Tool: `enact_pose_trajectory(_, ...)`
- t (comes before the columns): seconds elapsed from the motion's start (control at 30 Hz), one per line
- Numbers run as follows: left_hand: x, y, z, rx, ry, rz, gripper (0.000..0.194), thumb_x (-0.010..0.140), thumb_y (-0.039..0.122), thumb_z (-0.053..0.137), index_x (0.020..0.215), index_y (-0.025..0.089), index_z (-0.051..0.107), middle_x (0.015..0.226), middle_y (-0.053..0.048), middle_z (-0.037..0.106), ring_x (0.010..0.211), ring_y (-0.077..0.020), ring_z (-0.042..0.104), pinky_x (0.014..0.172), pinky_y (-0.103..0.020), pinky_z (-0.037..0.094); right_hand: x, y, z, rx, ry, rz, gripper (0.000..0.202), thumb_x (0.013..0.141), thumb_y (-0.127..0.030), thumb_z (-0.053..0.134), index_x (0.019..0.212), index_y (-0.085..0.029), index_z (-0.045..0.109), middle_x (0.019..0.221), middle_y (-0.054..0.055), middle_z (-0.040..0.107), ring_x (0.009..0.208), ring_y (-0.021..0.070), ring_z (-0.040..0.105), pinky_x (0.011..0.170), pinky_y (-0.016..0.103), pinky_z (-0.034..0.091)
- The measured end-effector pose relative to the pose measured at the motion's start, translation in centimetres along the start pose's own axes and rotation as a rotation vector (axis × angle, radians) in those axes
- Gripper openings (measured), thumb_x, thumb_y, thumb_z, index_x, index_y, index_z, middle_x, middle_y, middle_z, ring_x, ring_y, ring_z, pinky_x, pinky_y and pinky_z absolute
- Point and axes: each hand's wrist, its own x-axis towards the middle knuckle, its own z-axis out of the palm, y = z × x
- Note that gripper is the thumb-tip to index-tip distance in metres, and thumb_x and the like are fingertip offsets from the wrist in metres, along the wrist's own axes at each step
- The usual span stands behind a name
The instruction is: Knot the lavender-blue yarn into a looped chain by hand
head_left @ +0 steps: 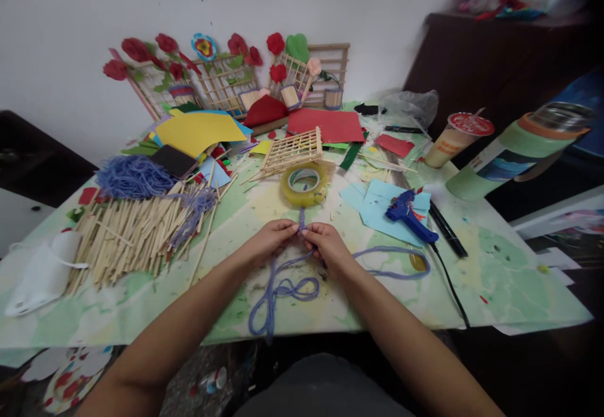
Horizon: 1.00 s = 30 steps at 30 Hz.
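Purple yarn (302, 217) runs from a roll of clear yellowish tape (287, 192) down to my hands and looks braided just above them. My left hand (275, 239) pinches it from the left, fingertips closed. From the right, my right hand (325, 241) pinches the same yarn, its fingertips almost touching the left ones. Loose strands trail below: one looped bunch lies toward the table's front edge, another loop (399, 250) stretches out to the right. The upper end of the yarn reaches into the hole of the tape roll; how it is fixed there I cannot tell.
Thin wooden sticks (136, 234) and a heap of purple yarn (134, 177) lie at left. A blue glue gun (410, 216), its cord hanging off the front, rests on light-blue paper. Right stand a drink cup (455, 143) and a bottle (509, 153); behind, a small stick lattice (295, 150).
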Motion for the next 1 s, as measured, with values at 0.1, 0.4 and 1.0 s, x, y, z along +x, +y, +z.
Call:
enact_pose_trajectory(0.1,0.3,-0.4,-0.3,0.048,0.033,0.027,0.033,0.068,0.045,0.063,0.07,0.013,0.055,0.045,0.008,0.033,0.036,-0.0029,0.02,0.035,-0.019,0.01,0.1,0.0,0.0,-0.103,0.027,-0.013,0.017,0.071,-0.03,0.051,0.061,-0.017,0.047,0.045,-0.006,0.043,0.034,0.0044,0.029,0.035,0.02,0.018)
enact_pose_trajectory(0.4,0.6,-0.8,-0.7,0.014,0.114,0.056,0.023,0.061,0.031,0.07,0.073,0.011,0.065,0.055,0.001,0.055,0.044,-0.006,0.042,0.04,-0.019,0.024,0.2,0.7,0.0,-0.316,0.036,-0.099,0.016,0.074,-0.026,0.05,0.061,-0.018,0.052,0.047,-0.003,0.05,0.036,0.0061,0.036,0.037,0.02,0.027)
enact_pose_trajectory(1.0,0.4,-0.8,-0.1,-0.078,0.094,0.111,0.015,0.067,0.027,0.065,0.067,0.014,0.058,0.05,0.001,0.058,0.042,-0.0096,0.051,0.046,-0.021,0.039,-0.5,0.3,-0.2,-0.295,-0.256,-0.055,0.03,0.075,-0.039,0.051,0.062,-0.014,0.059,0.051,0.0,0.053,0.04,0.0072,0.04,0.042,0.022,0.025)
